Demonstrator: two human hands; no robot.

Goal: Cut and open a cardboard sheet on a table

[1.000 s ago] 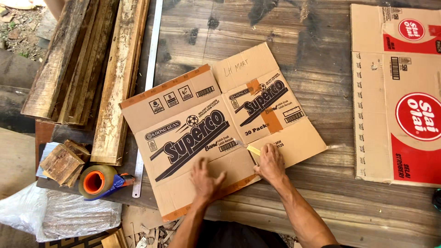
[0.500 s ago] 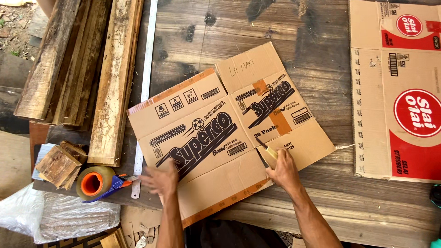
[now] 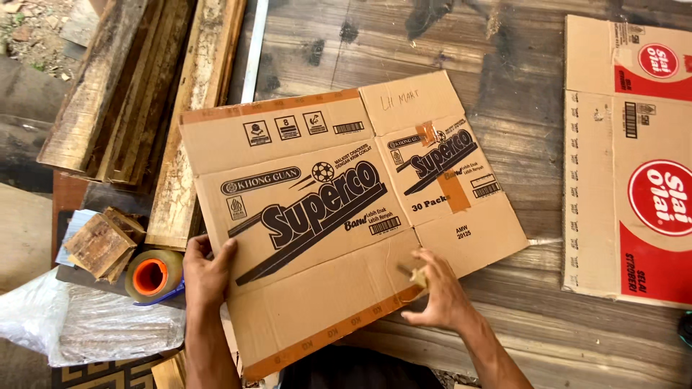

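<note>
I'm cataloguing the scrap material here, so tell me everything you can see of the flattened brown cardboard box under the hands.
The flattened brown cardboard box lies opened out flat and skewed on the weathered wooden plank table. Dark printed lettering and symbols cover its panels, with fold creases between panels and flaps, and brown tape along its edges and across one panel. The left hand grips its left edge; the right hand rests at its lower edge, holding a small object.

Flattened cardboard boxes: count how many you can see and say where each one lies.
2. A brown flattened box lies at the centre under both hands; a red-printed flattened box lies at the right edge, cut off by the frame. Others may lie out of view.
</note>
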